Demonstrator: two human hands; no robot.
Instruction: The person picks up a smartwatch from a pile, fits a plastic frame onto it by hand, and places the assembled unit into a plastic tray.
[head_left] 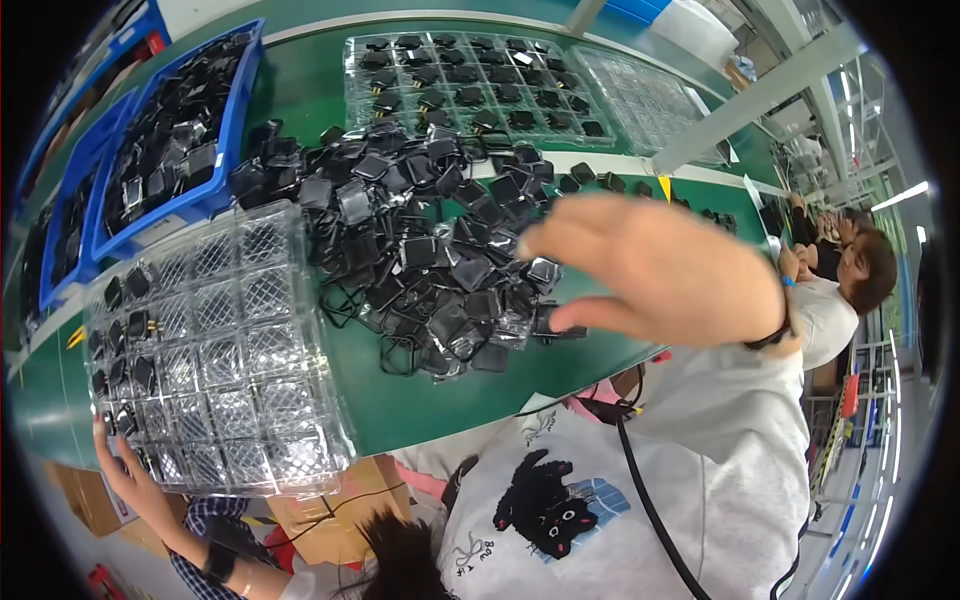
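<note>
My right hand (655,270) hovers at the right of a heap of small black square pieces (415,235), many in clear bags. It looks blurred, thumb and fingers apart, with nothing visible between them. At lower left, my left hand (130,485) reaches to the near left corner of a clear compartment tray (230,340), fingers stretched out and touching or nearly touching its edge. Black pieces (143,373), one with a yellow tip, lie in the tray's left compartments. Beside my left fingertips is one such piece (125,420); I cannot see the thumb.
Two blue bins (215,185) full of bagged black parts stand at the far left. A filled clear tray (470,85) lies at the back, another clear tray (650,95) beside it. A metal post (760,90) crosses at right. Co-workers (830,290) sit further right.
</note>
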